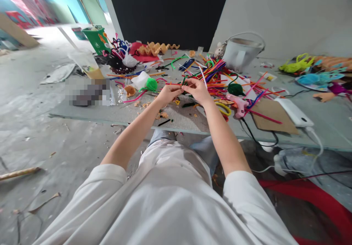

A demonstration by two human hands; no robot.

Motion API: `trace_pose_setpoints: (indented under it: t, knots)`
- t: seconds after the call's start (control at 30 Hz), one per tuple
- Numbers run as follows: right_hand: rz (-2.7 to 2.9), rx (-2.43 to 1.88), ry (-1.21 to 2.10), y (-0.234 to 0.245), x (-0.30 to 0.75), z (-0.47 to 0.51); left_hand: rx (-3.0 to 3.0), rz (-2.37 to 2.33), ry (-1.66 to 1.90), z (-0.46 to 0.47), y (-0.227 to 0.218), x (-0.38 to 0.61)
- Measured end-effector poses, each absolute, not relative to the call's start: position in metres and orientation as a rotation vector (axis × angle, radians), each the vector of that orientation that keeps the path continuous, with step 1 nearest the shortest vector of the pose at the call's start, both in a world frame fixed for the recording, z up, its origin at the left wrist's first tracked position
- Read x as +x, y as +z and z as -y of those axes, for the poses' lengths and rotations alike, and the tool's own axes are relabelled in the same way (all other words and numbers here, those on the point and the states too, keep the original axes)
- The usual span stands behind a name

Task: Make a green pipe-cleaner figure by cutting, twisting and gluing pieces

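My left hand [168,93] and my right hand [197,89] meet over the low glass table [90,114], fingers pinched together. Between them runs a thin red pipe cleaner [178,84], and a dark green one [183,80] pokes up by my right fingers. A heap of coloured pipe cleaners [216,71] lies just beyond my right hand. A green yarn ball [151,84] rests left of my left hand, a darker green ball [235,89] to the right.
A pink glue gun [238,104], yellow ring [224,108], cardboard sheet [271,115] and white power bank [294,112] lie at right. A white bucket [242,52] stands behind, a green bin [95,38] at back left. Bits of debris are strewn on the floor at left.
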State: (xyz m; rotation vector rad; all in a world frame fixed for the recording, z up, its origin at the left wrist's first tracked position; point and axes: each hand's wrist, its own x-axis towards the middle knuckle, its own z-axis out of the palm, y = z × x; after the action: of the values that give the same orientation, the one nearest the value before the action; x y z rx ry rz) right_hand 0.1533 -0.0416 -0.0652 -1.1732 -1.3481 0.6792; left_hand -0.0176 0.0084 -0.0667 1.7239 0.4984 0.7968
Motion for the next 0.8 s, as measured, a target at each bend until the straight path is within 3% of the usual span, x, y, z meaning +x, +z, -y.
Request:
trace_pose_setpoints:
  t: [0.53,0.8]
  knots:
    - [1.381,-1.162,0.718,-0.061,0.146,0.048,1.795,-0.565,0.823,0.003,-0.058,-0.022]
    - [1.415,-1.267,0.529,-0.056,0.147,0.051,1.621,-0.711,0.750,0.002,-0.062,-0.021]
